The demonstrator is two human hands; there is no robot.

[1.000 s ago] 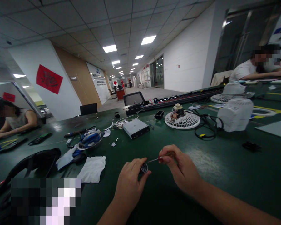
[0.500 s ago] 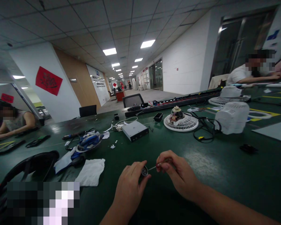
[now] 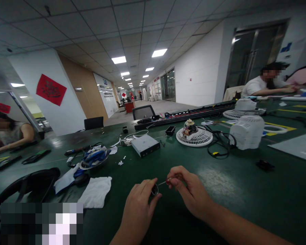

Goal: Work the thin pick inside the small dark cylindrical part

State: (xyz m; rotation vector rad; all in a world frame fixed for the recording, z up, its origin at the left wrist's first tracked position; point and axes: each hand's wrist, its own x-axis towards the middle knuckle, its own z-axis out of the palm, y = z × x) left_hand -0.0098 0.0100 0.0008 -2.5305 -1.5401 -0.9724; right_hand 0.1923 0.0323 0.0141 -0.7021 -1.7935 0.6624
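Low in the view, my left hand (image 3: 139, 204) pinches a small round part with a shiny metal rim (image 3: 155, 189) between thumb and fingers. Its open face is turned toward my right hand, and its inside looks dark. My right hand (image 3: 190, 190) is closed around the reddish, partly see-through handle of a thin screwdriver (image 3: 162, 183). The screwdriver's shaft points left, with its tip at the round part; whether it touches anything inside cannot be made out. Both hands are just above the green table (image 3: 173, 221).
Beyond my hands lie a disc drive (image 3: 146, 145), a white fan grille with a motor (image 3: 194, 136) and a white housing (image 3: 247, 132) with black cable. At left are a white cloth (image 3: 95, 192), a bowl of blue material (image 3: 95, 157) and black headphones (image 3: 28, 183). People sit at both sides.
The camera view has shifted slightly, so table items appear a little lower and further left. The round part looks tilted a bit differently. Both hands keep their holds.
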